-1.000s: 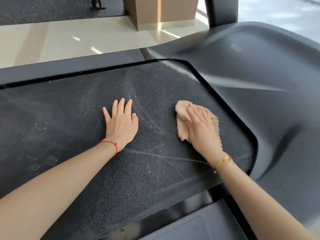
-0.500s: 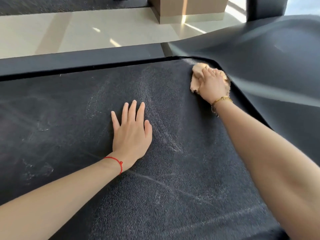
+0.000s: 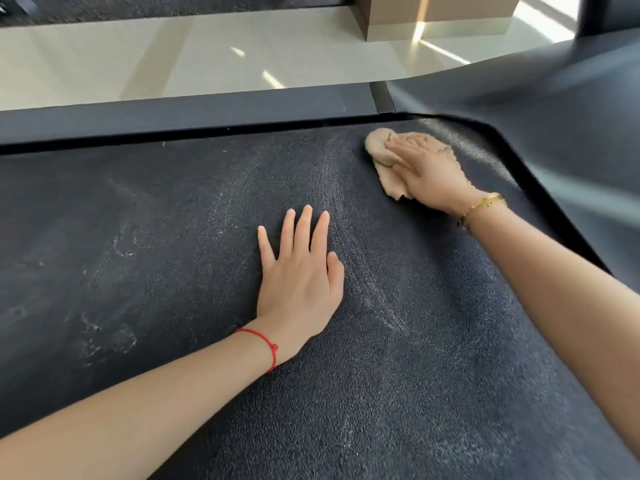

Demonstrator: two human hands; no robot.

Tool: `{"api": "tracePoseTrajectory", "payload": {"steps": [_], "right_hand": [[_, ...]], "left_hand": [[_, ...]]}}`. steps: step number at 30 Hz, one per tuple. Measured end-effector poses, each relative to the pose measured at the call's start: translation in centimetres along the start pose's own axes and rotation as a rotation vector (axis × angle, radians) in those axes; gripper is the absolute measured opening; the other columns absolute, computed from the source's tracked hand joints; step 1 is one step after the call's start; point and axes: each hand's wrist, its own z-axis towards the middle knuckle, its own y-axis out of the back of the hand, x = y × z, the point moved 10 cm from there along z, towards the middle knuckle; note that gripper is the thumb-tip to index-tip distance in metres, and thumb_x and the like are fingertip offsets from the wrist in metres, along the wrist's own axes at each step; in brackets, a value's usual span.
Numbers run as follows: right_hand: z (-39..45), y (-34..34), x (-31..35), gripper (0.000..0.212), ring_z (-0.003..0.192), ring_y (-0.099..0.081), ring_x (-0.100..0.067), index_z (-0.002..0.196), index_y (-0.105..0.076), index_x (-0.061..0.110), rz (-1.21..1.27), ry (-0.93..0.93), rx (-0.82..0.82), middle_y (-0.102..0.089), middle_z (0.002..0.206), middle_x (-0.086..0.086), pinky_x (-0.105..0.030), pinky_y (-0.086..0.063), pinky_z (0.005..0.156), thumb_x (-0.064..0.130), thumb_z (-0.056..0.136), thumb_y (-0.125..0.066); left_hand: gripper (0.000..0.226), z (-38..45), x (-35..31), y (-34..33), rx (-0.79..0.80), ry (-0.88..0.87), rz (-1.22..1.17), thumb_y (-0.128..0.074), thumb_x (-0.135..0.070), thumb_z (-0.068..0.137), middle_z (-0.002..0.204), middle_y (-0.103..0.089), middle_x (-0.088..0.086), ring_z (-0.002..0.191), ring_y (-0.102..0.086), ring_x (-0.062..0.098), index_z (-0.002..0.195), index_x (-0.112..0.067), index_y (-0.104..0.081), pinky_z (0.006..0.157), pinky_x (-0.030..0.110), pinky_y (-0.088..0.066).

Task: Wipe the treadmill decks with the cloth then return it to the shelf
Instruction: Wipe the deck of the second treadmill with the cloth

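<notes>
The black textured treadmill deck (image 3: 173, 271) fills most of the view and shows pale dusty streaks. A crumpled beige cloth (image 3: 379, 152) lies on the deck near its far right corner. My right hand (image 3: 429, 174) lies flat on top of the cloth with straight fingers pointing left and presses it onto the belt. My left hand (image 3: 301, 268) rests palm down on the middle of the deck, fingers spread, holding nothing.
A dark side rail (image 3: 180, 116) runs along the far edge of the deck. The treadmill's smooth dark motor cover (image 3: 554, 109) rises on the right. Beyond lie a pale tiled floor (image 3: 173, 53) and a tan box-like base (image 3: 433, 15).
My right hand carried the cloth from the near right part of the deck up to the far right corner, then slid it a little leftward. My left hand stayed flat on the deck.
</notes>
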Motion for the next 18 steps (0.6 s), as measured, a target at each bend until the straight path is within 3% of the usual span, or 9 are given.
{"api": "tracePoseTrajectory", "payload": {"steps": [2,4,6,11,18], "right_hand": [[-2.9,0.1,1.8,0.044,0.144,-0.030,-0.026,0.144,-0.045,0.011,0.024,0.087,0.022,-0.040,0.152,-0.008,-0.017,-0.004,0.112,0.017,0.101,-0.048],[-5.8,0.5,2.5,0.044,0.144,-0.031,-0.025,0.143,-0.046,0.010,0.018,0.119,0.048,-0.040,0.152,-0.008,-0.024,-0.005,0.119,0.016,0.100,-0.049],[-8.2,1.2,2.3,0.044,0.145,-0.030,-0.025,0.143,-0.045,0.009,0.015,0.105,0.055,-0.038,0.152,-0.009,-0.032,-0.010,0.122,0.014,0.100,-0.050],[-14.1,2.6,1.7,0.046,0.147,-0.026,-0.023,0.145,-0.043,0.012,0.028,-0.010,0.038,-0.035,0.155,-0.006,-0.040,-0.014,0.122,0.015,0.100,-0.050],[-20.3,0.9,9.4,0.047,0.149,-0.018,-0.020,0.147,-0.040,0.013,0.111,0.010,0.065,-0.031,0.156,-0.003,-0.028,-0.003,0.123,0.016,0.101,-0.049]], "left_hand": [[0.061,0.0,0.0,0.0,0.002,-0.001,-0.009,-0.014,-0.039,0.100,0.166,-0.004,0.001,0.153,0.003,0.020,0.158,-0.022,-0.007,0.120,0.059,-0.003],[0.061,-0.1,0.0,0.1,0.004,0.001,-0.022,-0.018,-0.039,0.101,0.166,-0.004,0.000,0.153,0.003,0.020,0.158,-0.022,-0.008,0.120,0.058,-0.002],[0.060,-0.1,0.1,0.3,0.004,-0.003,-0.036,-0.020,-0.039,0.102,0.166,-0.004,0.000,0.153,0.003,0.019,0.158,-0.023,-0.008,0.121,0.057,-0.002],[0.058,-0.7,0.8,0.9,0.030,-0.034,-0.110,-0.023,-0.040,0.103,0.166,-0.006,-0.001,0.153,0.002,0.018,0.158,-0.024,-0.012,0.122,0.056,0.001],[0.058,-4.6,6.0,1.8,0.034,-0.036,-0.081,-0.019,-0.040,0.102,0.165,-0.006,-0.005,0.153,0.004,0.017,0.158,-0.028,-0.010,0.121,0.058,0.002]]}}
